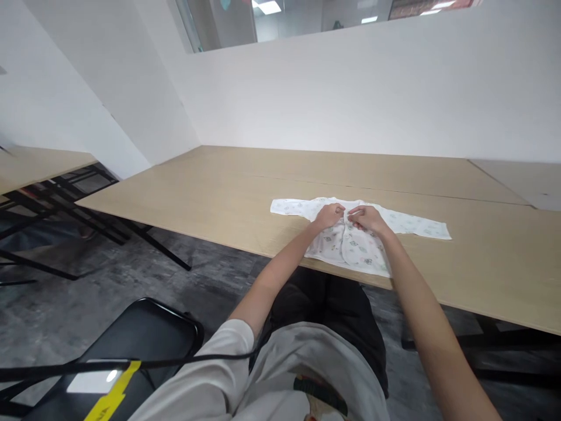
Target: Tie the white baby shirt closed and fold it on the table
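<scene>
A small white baby shirt point(360, 248) with a scattered print lies on the wooden table point(210, 193), its sleeves spread out to both sides. Its lower hem reaches the table's near edge. My left hand point(329, 216) is closed at the upper part of the front opening, with fingers pinched at the cloth. Just beside it, my right hand point(366, 218) pinches the other side of the same opening near the neckline. The two hands are a short gap apart. What exactly lies between the fingertips is too small to see.
A black folding chair point(144, 333) stands at lower left, with a black cable point(210, 358) and a yellow tag point(114, 393) above it. Another table point(44, 164) is at far left. A white wall point(333, 99) rises behind the table.
</scene>
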Demonstrator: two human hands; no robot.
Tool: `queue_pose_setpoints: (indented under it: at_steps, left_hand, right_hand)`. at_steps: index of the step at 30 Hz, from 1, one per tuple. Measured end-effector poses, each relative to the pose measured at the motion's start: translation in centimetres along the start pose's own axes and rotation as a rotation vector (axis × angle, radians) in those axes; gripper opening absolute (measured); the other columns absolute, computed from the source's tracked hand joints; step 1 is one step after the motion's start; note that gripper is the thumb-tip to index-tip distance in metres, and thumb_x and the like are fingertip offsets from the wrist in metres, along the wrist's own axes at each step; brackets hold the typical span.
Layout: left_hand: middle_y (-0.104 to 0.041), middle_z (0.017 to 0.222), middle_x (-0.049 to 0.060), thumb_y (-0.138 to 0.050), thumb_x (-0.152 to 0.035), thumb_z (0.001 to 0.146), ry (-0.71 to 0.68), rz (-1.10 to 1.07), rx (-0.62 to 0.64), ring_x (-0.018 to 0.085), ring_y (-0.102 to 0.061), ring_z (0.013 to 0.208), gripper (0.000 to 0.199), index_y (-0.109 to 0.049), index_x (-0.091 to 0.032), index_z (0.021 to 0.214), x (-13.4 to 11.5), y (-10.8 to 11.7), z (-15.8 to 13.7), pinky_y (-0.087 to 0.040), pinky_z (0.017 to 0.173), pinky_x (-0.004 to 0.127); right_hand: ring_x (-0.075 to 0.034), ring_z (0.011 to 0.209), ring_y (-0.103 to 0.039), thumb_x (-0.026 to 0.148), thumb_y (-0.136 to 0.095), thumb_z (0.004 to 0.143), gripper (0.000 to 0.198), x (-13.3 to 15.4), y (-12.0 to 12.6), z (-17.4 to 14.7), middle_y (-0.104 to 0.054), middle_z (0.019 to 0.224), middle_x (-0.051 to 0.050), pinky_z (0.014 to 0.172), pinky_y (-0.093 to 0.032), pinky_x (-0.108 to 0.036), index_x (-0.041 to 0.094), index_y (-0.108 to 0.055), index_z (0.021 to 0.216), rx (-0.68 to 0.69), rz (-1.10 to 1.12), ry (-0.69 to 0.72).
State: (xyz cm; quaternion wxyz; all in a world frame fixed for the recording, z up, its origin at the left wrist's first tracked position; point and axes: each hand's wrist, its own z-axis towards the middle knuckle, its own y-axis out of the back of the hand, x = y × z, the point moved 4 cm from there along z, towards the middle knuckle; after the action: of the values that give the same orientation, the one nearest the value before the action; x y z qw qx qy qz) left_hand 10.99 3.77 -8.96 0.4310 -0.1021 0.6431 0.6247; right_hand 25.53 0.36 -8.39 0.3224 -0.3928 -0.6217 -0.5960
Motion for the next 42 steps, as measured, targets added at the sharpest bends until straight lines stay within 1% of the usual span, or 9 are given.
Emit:
queue_pose_setpoints:
  at_steps: [2, 4, 8, 15, 20, 28, 32, 37, 42]
  left_hand:
    - [-0.071, 0.108, 0.008, -0.054, -0.02, 0.084, -0.011, 0.001, 0.027, 0.017, -0.065, 0.1, 0.031, -0.066, -0.013, 0.112, -0.1, 0.0, 0.0, -0.048, 0.094, 0.027]
    - [-0.072, 0.104, 0.009, -0.056, -0.022, 0.083, -0.018, -0.01, 0.058, 0.017, -0.066, 0.097, 0.032, -0.066, -0.013, 0.112, -0.1, -0.1, 0.0, -0.049, 0.091, 0.027]
    - [-0.072, 0.1, 0.008, -0.06, -0.021, 0.078, -0.06, -0.055, 0.108, 0.017, -0.066, 0.092, 0.036, -0.065, -0.013, 0.113, -0.3, -0.3, -0.1, -0.05, 0.087, 0.028]
    - [-0.071, 0.092, 0.007, -0.062, -0.017, 0.073, -0.059, -0.187, 0.183, 0.016, -0.065, 0.084, 0.045, -0.058, -0.012, 0.118, 0.4, -0.2, 0.2, -0.05, 0.083, 0.03]
    - [-0.07, 0.087, 0.005, -0.063, -0.019, 0.073, -0.039, -0.291, 0.215, 0.015, -0.064, 0.078, 0.046, -0.055, -0.013, 0.118, 0.8, -0.3, 0.4, -0.05, 0.079, 0.029]
    - [-0.07, 0.083, 0.003, -0.065, -0.021, 0.07, -0.073, -0.341, 0.135, 0.014, -0.064, 0.077, 0.039, -0.06, -0.014, 0.109, 0.2, -0.1, 0.1, -0.049, 0.073, 0.025]
    - [-0.071, 0.083, 0.004, -0.061, -0.019, 0.071, -0.093, -0.348, 0.154, 0.014, -0.064, 0.074, 0.038, -0.062, -0.014, 0.108, 0.3, 0.1, 0.1, -0.049, 0.071, 0.024]
    - [-0.072, 0.082, 0.005, -0.06, -0.012, 0.07, -0.141, -0.348, 0.171, 0.013, -0.065, 0.078, 0.035, -0.064, -0.011, 0.105, 0.4, 0.0, 0.1, -0.049, 0.073, 0.024]
    - [-0.072, 0.086, 0.006, -0.065, -0.018, 0.072, -0.214, -0.289, 0.145, 0.014, -0.066, 0.08, 0.03, -0.067, -0.012, 0.102, 0.4, -0.2, 0.2, -0.049, 0.076, 0.026]
  right_hand:
    - [-0.008, 0.039, -0.045, 0.009, -0.062, 0.067, 0.023, 0.0, -0.1, 0.0, -0.057, 0.05, 0.003, 0.037, -0.033, -0.018, 0.012, -0.064, 0.09, 0.043, -0.022, 0.037]
    - [-0.006, 0.04, -0.043, 0.006, -0.062, 0.064, 0.027, 0.0, -0.1, 0.0, -0.063, 0.06, 0.001, 0.038, -0.032, -0.018, 0.012, -0.065, 0.091, 0.077, -0.04, 0.077]
    - [-0.005, 0.045, -0.047, 0.004, -0.063, 0.061, 0.026, -0.1, -0.1, 0.2, -0.067, 0.073, -0.001, 0.039, -0.033, -0.016, 0.013, -0.064, 0.085, 0.063, -0.047, 0.104]
    - [-0.005, 0.038, -0.04, 0.002, -0.067, 0.059, 0.027, 0.0, -0.5, -0.3, -0.051, 0.047, 0.007, 0.036, -0.028, -0.017, 0.017, -0.052, 0.075, 0.046, 0.082, -0.04]
    - [-0.006, 0.038, -0.043, 0.0, -0.066, 0.06, 0.027, 0.2, -0.4, -0.7, -0.054, 0.045, 0.004, 0.036, -0.03, -0.017, 0.018, -0.05, 0.072, -0.02, 0.123, -0.131]
    - [-0.006, 0.037, -0.045, -0.001, -0.065, 0.065, 0.027, -0.1, -0.4, -0.5, -0.056, 0.044, 0.003, 0.036, -0.031, -0.016, 0.019, -0.046, 0.067, -0.015, 0.153, -0.115]
    - [-0.007, 0.038, -0.047, 0.002, -0.067, 0.068, 0.025, 0.0, -0.1, -0.7, -0.059, 0.047, 0.001, 0.037, -0.032, -0.016, 0.018, -0.048, 0.069, -0.03, 0.162, -0.12]
    - [-0.007, 0.037, -0.047, 0.004, -0.066, 0.073, 0.018, 0.0, 0.0, -0.7, -0.06, 0.048, -0.001, 0.036, -0.032, -0.016, 0.016, -0.053, 0.073, -0.026, 0.169, -0.131]
    - [-0.007, 0.039, -0.05, 0.01, -0.067, 0.077, 0.013, 0.0, -0.3, -0.6, -0.06, 0.049, -0.001, 0.036, -0.033, -0.015, 0.015, -0.056, 0.078, -0.011, 0.176, -0.1]
